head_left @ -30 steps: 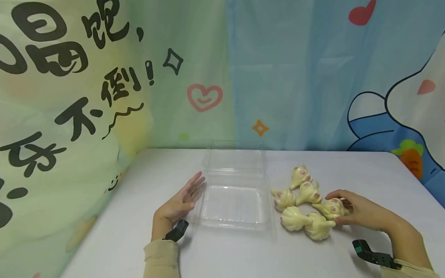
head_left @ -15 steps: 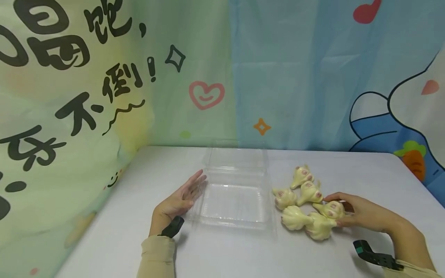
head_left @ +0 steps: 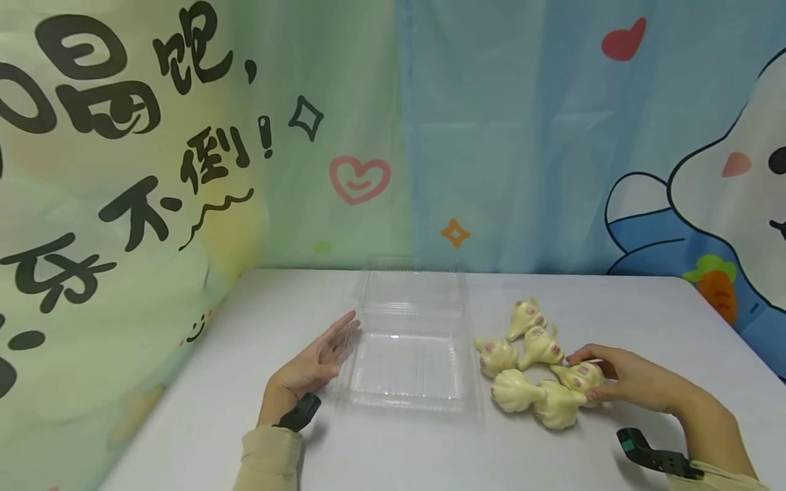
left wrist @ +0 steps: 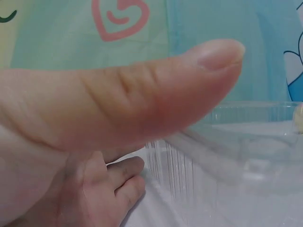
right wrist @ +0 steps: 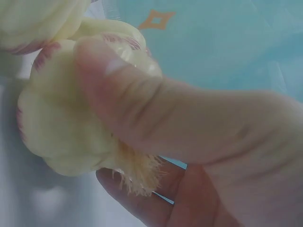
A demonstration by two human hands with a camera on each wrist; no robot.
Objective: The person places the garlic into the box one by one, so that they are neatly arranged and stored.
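Observation:
A clear plastic clamshell box (head_left: 408,368) lies unfolded on the table, its lid (head_left: 411,290) towards the back. At the box's left wall rests my left hand (head_left: 310,365), fingers stretched along it and thumb extended in the left wrist view. My right hand (head_left: 641,382) holds the rightmost garlic bulb (head_left: 580,375) between thumb and fingers. In the right wrist view the thumb lies across this pale bulb (right wrist: 61,113), its root tuft (right wrist: 139,170) facing the palm. Several other garlic bulbs (head_left: 555,406) lie in a cluster left of this hand, right of the box.
The white table (head_left: 393,457) reaches back to a printed curtain (head_left: 479,136) with lettering and cartoon figures. A black wrist camera (head_left: 657,453) sits on the right wrist, another camera (head_left: 301,412) on the left.
The head view has tilted and shifted slightly. Both hands stay in nearly the same places, the left at the box and the right at the rightmost garlic bulb.

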